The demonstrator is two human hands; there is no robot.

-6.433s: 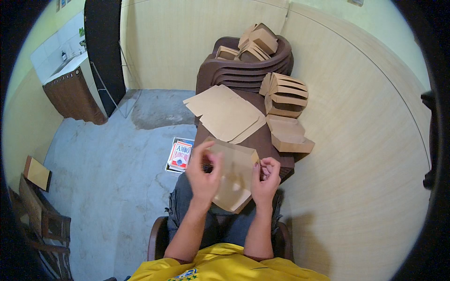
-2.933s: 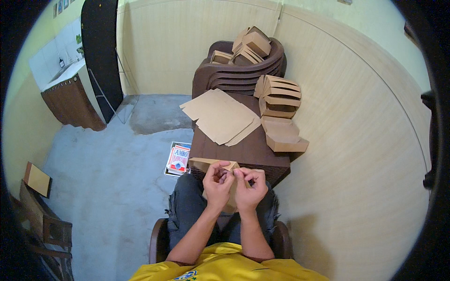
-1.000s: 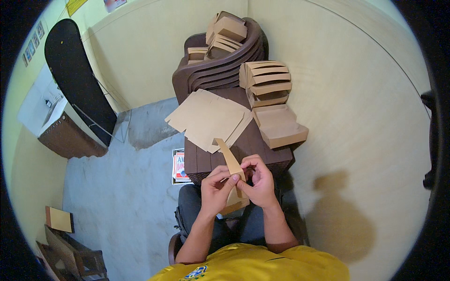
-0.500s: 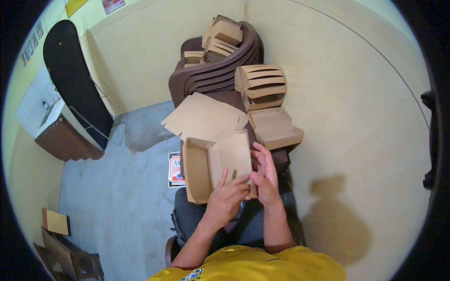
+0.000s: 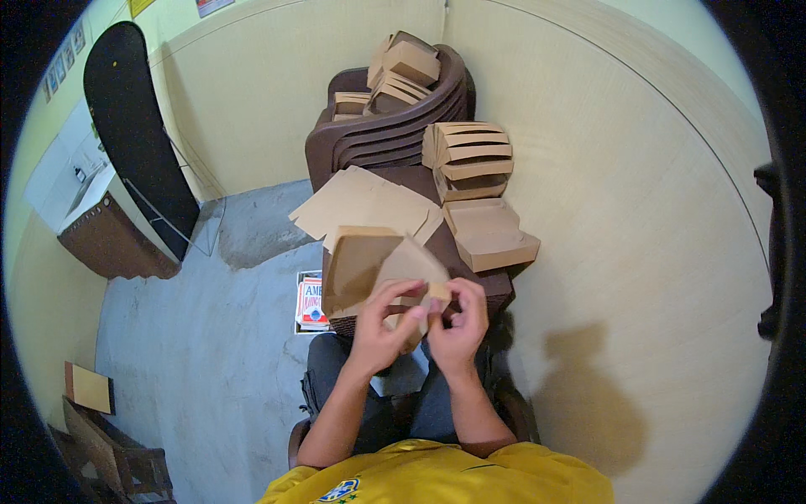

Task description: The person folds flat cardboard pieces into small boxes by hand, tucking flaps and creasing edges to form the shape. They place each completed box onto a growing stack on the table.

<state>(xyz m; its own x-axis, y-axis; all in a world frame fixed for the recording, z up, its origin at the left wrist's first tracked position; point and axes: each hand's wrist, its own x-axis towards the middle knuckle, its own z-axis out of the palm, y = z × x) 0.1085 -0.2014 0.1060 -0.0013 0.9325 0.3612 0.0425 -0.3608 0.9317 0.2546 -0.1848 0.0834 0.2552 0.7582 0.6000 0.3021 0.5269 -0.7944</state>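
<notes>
Cream-panelled walls (image 5: 638, 218) closing a narrow corner over rough grey concrete floor (image 5: 185, 336). At twelve o'clock, stacked brown plastic chairs (image 5: 378, 134); at ten, a black board (image 5: 126, 126) leaning beside a wooden cabinet (image 5: 109, 244). Wooden furniture (image 5: 109, 445) at eight. Hard light, a dark shadow (image 5: 579, 395) at four.

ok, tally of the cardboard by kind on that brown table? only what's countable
Half-folded cardboard box in both hands: 1
Pile of flat cardboard blanks: 1
Stack of nested folded boxes: 1
Closed folded box beside it: 1
Total: 4
</notes>
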